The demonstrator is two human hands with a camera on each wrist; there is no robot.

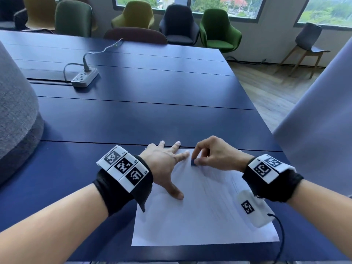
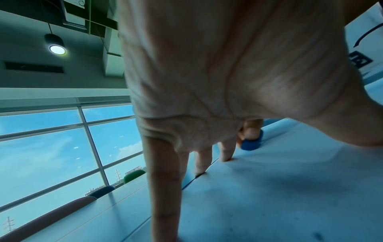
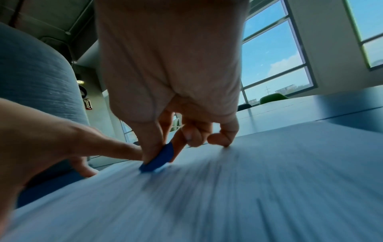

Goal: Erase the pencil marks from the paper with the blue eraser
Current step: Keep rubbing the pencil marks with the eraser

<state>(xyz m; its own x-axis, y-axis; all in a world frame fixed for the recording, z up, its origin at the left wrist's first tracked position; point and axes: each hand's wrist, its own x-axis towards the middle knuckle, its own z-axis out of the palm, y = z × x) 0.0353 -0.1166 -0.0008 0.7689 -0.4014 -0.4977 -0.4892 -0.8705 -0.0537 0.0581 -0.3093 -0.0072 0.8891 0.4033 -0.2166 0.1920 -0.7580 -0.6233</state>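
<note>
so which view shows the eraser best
The right wrist view: the eraser sits close, pinched by the right hand and touching the paper. The head view shows only a small blue speck; the left wrist view shows part of it behind fingers.

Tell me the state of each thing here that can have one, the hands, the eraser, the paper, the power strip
left hand: fingers spread, pressing flat on the paper
right hand: pinches the blue eraser
blue eraser: pinched, its lower edge on the paper
paper: flat on the table, faint marks on its right part
power strip: one plug in it
</note>
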